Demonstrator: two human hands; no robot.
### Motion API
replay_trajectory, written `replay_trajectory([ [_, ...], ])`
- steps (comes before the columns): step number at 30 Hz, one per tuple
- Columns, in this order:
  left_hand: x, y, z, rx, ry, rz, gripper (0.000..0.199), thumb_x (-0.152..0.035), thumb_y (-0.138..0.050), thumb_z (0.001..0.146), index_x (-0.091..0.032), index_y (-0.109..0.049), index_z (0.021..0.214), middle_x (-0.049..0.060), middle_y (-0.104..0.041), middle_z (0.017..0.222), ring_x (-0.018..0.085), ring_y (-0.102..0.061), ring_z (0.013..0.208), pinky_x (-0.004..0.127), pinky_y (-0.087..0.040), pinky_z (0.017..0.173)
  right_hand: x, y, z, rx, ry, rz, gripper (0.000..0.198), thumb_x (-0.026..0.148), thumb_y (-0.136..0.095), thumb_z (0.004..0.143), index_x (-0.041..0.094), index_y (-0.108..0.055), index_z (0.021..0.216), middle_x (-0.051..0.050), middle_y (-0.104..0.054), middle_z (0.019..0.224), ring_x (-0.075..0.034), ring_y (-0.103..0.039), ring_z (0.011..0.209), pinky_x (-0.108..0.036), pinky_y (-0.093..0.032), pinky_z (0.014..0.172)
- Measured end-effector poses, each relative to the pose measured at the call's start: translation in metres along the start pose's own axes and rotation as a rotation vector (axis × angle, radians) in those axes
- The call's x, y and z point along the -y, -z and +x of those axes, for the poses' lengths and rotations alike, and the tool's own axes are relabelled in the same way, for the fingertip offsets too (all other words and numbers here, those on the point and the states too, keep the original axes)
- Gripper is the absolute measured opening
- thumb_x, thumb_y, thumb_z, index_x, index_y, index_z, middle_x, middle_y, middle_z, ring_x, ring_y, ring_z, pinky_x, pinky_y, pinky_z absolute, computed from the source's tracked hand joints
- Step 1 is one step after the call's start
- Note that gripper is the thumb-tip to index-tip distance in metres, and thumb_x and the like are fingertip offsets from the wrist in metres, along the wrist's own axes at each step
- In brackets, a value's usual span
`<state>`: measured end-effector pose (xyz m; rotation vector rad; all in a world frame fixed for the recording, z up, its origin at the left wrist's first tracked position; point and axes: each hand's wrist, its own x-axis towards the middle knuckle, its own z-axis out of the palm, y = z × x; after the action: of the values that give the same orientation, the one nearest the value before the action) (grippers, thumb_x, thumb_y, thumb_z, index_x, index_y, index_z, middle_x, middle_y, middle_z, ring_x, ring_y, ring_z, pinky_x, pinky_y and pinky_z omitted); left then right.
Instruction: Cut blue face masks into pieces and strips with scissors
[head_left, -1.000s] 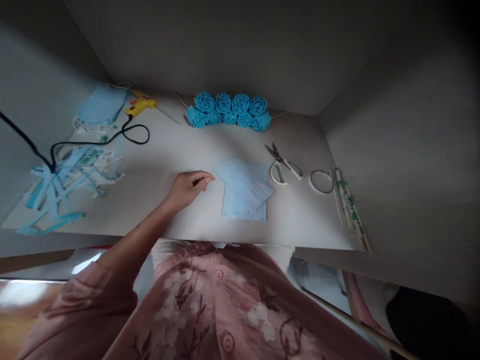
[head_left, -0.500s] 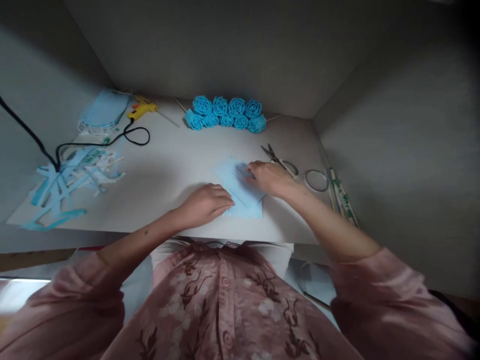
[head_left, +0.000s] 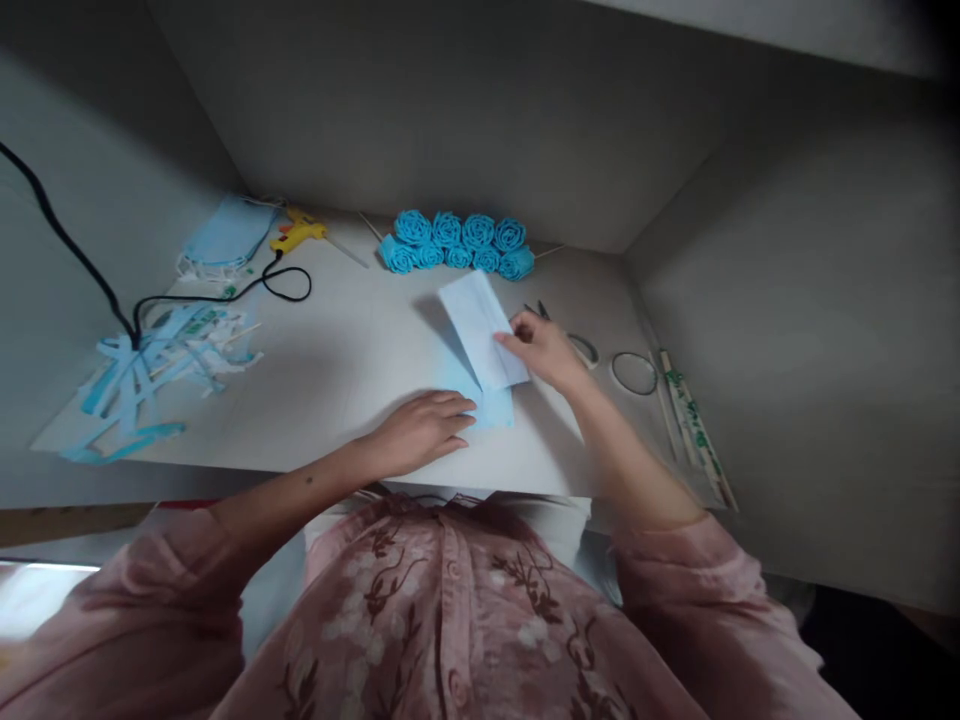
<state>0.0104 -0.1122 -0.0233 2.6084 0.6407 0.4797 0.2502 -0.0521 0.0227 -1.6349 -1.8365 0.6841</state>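
Open table is stretching left of centre, a lane running between the left hand and the blue flowers at upper centre; the black cord is looping across upper left, strips are crowding far left, and the right hand, holding the raised sheet, is blocking centre-right before the scissors.

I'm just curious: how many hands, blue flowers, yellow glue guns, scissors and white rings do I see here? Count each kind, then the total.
Hands, left and right: 2
Blue flowers: 9
Yellow glue gun: 1
Scissors, partly hidden: 1
White ring: 1
Total: 14
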Motion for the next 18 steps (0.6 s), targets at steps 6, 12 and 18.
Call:
replay_trajectory([
  [6,0.028,0.025,-0.023,-0.076,0.205,-0.207,0.029,-0.036,-0.051,0.092,-0.024,-0.068,0.112,0.008,-0.062,0.131,0.025,-0.054,0.124,0.045,-0.035,0.110,0.023,0.028,-0.001,0.041,0.030,0.377,0.042,0.042,-0.067,0.074,0.023,-0.056,0.111,0.001,-0.063,0.080,-0.014,-0.054,0.067,-0.025,-0.040,0.061],
  [12,0.046,0.084,-0.026,-0.579,0.454,-0.426,0.044,-0.042,-0.049,0.091,-0.018,-0.056,0.128,0.011,-0.061,0.129,0.021,-0.058,0.115,0.035,-0.044,0.099,0.061,0.036,-0.004,0.482,0.334,-0.059,0.041,0.026,-0.059,0.082,0.025,-0.060,0.123,-0.001,-0.066,0.099,-0.015,-0.057,0.079,-0.025,-0.040,0.068],
  [18,0.037,0.091,0.019,-0.303,0.385,-0.510,0.093,-0.027,-0.076,0.068,-0.027,-0.030,0.149,0.007,-0.066,0.118,0.020,-0.064,0.099,0.033,-0.047,0.090,0.109,0.019,0.015,0.515,0.474,-0.378,0.039,0.015,-0.059,0.079,0.025,-0.061,0.117,-0.003,-0.069,0.101,-0.020,-0.061,0.088,-0.028,-0.042,0.076],
])
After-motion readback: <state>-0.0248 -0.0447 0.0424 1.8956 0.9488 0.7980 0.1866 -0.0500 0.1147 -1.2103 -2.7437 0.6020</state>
